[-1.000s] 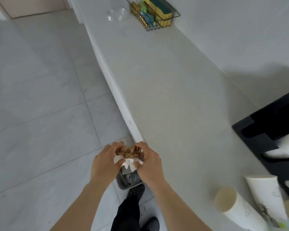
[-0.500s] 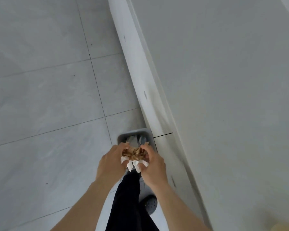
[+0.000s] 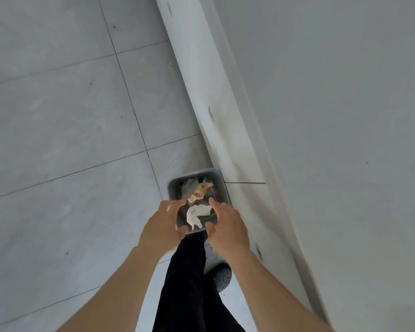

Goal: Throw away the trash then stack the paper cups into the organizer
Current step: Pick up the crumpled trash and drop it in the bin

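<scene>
a person's left hand (image 3: 162, 222) and right hand (image 3: 227, 227) hover spread apart over a small grey trash bin (image 3: 177, 182) standing on the tiled floor (image 3: 70, 116), tight against the foot of the white table (image 3: 333, 104) along its near edge. both hands are open, fingers splayed and palms turned inward toward each other, gripping nothing. the trash lies directly below and between them: a white crumpled tissue (image 3: 197, 215) shows in the gap between the two palms, and a brown crumpled paper (image 3: 201, 189) sits just beyond it, toward the far rim of the bin; whether either piece is in mid-fall or already at rest among the bin's contents cannot be told. neither hand touches the paper or the bin's rim. the two hands are about equally near the bin. a dark trouser leg (image 3: 189, 271) and a perforated grey shoe (image 3: 222, 276) stand just this side of the bin. the throwing-away step looks essentially done. the paper cups and the organizer are out of view, presumably up on the table to the person's right, so the right hand would seem the nearer one for the stacking to come.
</scene>
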`<state>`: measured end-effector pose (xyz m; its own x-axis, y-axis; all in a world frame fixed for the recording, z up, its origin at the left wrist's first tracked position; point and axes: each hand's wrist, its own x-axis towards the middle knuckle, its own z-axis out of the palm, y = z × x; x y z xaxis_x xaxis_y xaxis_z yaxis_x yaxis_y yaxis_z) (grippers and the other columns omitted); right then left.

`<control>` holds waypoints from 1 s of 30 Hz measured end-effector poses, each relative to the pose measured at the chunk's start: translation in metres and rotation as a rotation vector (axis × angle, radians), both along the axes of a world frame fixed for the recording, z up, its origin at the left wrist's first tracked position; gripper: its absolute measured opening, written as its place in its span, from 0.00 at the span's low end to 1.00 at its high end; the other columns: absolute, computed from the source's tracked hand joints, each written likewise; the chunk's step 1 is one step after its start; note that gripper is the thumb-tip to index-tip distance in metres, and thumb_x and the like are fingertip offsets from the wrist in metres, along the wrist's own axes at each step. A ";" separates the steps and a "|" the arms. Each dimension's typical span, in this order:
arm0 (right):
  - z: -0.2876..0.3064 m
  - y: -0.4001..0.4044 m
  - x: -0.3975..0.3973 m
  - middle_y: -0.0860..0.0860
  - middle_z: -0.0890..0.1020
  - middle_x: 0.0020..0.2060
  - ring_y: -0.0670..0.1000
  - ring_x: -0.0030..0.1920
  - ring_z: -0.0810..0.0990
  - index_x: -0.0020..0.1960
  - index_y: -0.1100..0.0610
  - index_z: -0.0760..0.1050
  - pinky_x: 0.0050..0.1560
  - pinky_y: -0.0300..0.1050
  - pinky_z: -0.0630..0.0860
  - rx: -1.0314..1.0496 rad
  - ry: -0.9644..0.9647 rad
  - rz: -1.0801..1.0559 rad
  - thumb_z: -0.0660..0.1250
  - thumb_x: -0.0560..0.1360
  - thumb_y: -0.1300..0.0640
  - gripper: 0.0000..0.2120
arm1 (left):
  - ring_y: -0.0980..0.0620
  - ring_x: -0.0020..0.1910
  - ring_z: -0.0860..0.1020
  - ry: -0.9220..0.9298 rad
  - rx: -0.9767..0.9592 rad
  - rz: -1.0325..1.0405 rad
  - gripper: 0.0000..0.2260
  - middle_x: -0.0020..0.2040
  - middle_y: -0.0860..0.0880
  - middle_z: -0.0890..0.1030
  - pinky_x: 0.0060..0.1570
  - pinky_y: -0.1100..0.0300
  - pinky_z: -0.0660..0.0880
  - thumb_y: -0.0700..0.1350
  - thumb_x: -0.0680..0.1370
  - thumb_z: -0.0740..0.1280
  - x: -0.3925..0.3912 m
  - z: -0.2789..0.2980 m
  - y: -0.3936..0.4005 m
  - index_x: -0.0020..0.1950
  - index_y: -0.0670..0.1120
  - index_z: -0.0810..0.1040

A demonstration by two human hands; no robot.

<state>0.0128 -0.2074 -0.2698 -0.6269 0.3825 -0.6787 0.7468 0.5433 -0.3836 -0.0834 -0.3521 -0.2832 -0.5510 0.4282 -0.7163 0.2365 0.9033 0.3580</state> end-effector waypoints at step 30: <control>0.272 0.047 -0.015 0.55 0.57 0.81 0.59 0.80 0.54 0.80 0.49 0.56 0.81 0.54 0.52 0.317 0.275 0.050 0.60 0.82 0.45 0.29 | 0.48 0.79 0.61 0.504 0.203 -0.373 0.34 0.81 0.53 0.60 0.78 0.52 0.57 0.62 0.79 0.63 -0.068 0.278 0.074 0.82 0.55 0.55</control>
<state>-0.0027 -0.1608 0.0018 -0.7915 0.5097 -0.3373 0.6094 0.6998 -0.3727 -0.1510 -0.2786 -0.0048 -0.5862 0.7547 -0.2946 0.7037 0.6545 0.2763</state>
